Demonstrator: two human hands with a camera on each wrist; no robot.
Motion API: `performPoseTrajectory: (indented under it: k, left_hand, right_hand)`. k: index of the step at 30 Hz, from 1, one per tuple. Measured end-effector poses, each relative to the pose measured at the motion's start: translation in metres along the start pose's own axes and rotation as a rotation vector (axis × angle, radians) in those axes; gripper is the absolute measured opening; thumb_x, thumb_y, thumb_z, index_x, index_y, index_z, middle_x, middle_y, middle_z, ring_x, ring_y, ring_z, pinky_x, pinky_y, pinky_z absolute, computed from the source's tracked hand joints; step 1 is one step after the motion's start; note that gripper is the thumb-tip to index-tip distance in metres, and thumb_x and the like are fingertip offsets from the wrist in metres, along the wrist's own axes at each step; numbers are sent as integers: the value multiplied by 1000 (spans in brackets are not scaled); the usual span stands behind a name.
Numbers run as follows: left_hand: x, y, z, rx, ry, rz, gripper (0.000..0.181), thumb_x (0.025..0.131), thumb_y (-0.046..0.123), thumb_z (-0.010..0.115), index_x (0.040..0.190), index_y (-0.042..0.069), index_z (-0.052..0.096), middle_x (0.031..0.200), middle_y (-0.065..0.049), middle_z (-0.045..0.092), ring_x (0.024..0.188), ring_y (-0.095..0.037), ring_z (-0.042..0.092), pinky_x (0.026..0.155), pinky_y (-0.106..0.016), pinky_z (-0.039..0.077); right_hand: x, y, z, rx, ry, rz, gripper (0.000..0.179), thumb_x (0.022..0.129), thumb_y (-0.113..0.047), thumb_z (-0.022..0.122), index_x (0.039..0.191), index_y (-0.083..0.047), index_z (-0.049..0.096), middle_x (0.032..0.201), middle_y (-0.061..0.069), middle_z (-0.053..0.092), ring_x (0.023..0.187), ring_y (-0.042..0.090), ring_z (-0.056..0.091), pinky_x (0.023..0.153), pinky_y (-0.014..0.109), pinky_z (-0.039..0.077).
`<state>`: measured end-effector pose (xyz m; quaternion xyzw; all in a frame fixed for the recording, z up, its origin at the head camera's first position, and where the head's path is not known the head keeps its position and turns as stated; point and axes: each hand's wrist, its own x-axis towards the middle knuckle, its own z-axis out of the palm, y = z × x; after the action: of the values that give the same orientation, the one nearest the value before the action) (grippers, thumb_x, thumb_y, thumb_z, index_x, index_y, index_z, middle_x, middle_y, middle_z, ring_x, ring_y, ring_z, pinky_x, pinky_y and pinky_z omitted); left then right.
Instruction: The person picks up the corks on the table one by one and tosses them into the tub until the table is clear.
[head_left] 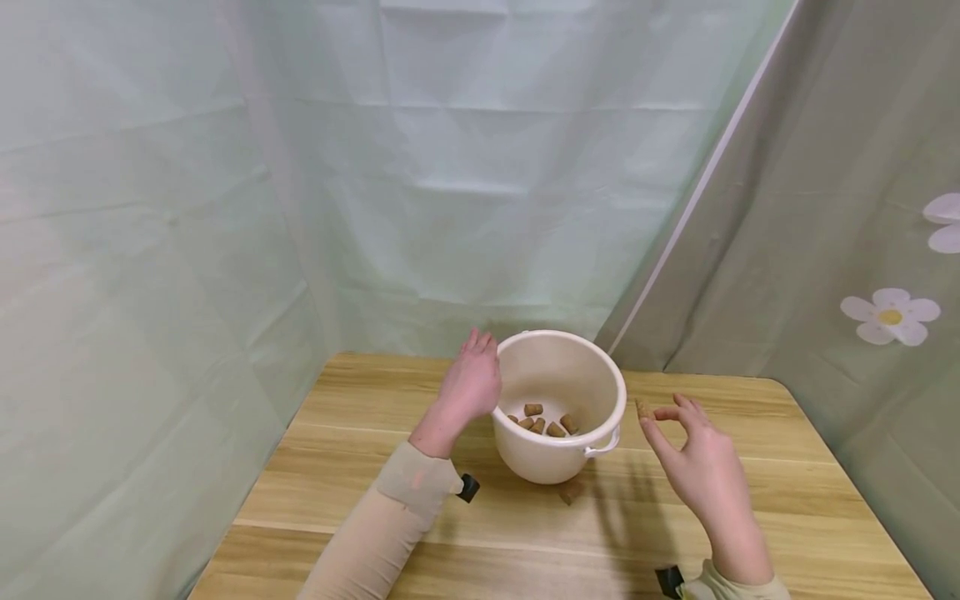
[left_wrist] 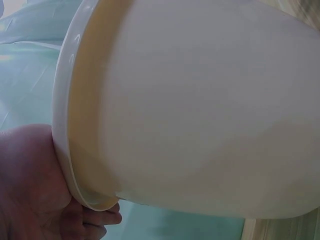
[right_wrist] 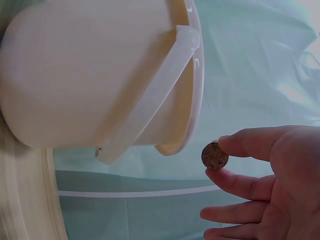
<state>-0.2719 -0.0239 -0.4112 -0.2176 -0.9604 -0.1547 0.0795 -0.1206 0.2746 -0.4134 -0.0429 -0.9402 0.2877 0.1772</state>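
Observation:
A cream plastic bucket stands upright on the wooden table, with several corks lying on its floor. My left hand holds the bucket's rim at its left side; in the left wrist view the fingers show past the rim's edge. To the right of the bucket, apart from it, my right hand pinches one cork between thumb and forefinger, the other fingers spread. The cork's round end faces the right wrist camera.
Another cork lies on the table by the bucket's near side. The bucket's handle hangs down at the right. Pale green curtains stand behind the table, and a grey flowered one on the right.

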Motion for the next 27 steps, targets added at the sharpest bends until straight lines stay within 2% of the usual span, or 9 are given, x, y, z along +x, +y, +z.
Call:
performPoseTrajectory:
  k: [16, 27]
  left_hand:
    - [0, -1, 1, 13, 2, 10, 47, 116, 12, 33, 154, -14, 45, 164, -29, 41, 159, -44, 26, 130, -51, 20]
    - [-1, -1, 0, 13, 10, 23, 47, 115, 10, 34, 152, -15, 46, 162, -30, 42, 158, -46, 28, 130, -52, 22]
  right_hand:
    - [-4, -19, -3, 73, 79, -64, 45, 104, -47, 70, 119, -6, 77, 155, 23, 56, 148, 48, 45, 113, 74, 41]
    - [-2, -28, 3, 88, 86, -102, 40, 103, -45, 72, 116, -7, 77, 153, 23, 58, 147, 49, 46, 116, 71, 40]
